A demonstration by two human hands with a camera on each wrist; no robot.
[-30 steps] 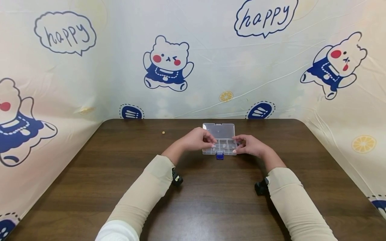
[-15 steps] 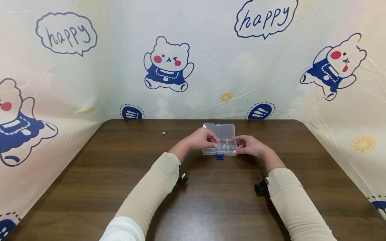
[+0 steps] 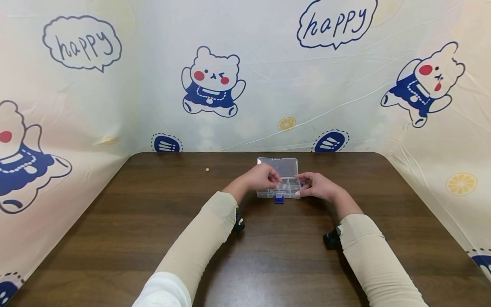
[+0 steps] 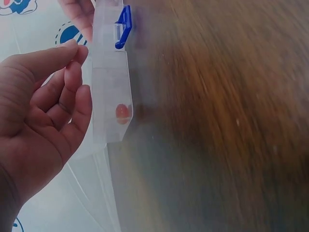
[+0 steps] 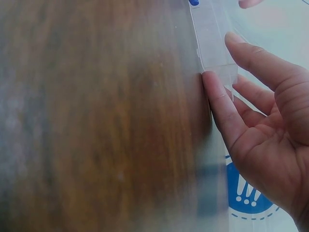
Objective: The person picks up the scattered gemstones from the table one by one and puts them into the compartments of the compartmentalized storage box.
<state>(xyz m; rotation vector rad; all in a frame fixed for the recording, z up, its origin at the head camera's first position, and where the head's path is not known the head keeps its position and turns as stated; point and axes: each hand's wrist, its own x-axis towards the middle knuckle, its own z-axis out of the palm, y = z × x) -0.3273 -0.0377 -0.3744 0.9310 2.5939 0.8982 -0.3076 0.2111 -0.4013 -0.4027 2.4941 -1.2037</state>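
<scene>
Stray bead (image 3: 207, 169) left of box (image 3: 285, 167)

A dark wooden table (image 3: 115, 238) fills the near scene. A small tan bead (image 3: 207, 169) lies far left on it. A pale cloth backdrop (image 3: 268, 85) with cartoon bears and "happy" bubbles surrounds the far and side edges.

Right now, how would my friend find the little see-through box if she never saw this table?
Look at the dark wooden table in front of the bear-print cloth. Near the middle of its far side, between the left hand and the right hand, lies a small clear plastic box with its lid open. It is split into little compartments and has a blue clasp on its near edge.
</scene>
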